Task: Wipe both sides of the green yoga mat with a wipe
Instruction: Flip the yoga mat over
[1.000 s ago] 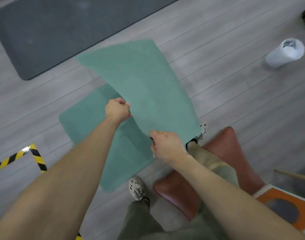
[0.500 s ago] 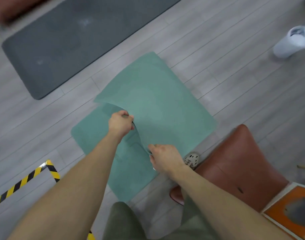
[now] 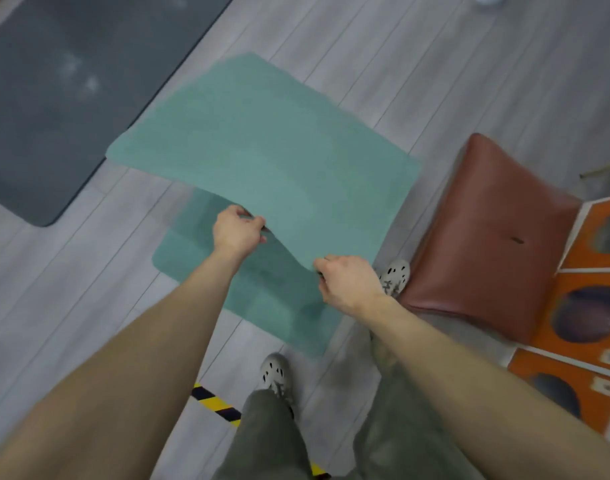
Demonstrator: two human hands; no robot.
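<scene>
The green yoga mat (image 3: pixel 262 147) is folded over itself on the grey floor, its upper flap lifted and spread away from me while the lower part lies flat beneath. My left hand (image 3: pixel 236 232) grips the near edge of the flap on the left. My right hand (image 3: pixel 348 282) grips the same edge further right. No wipe is visible in either hand.
A dark grey mat (image 3: pixel 61 81) lies at the upper left. A brown leather cushion (image 3: pixel 487 237) sits to the right, with orange boxes (image 3: pixel 587 306) beside it. Yellow-black tape (image 3: pixel 217 403) marks the floor by my feet (image 3: pixel 276 372).
Both hands carried the mat's lifted flap further out and flatter; the view shifted left and down, and the white roll has nearly left the top edge.
</scene>
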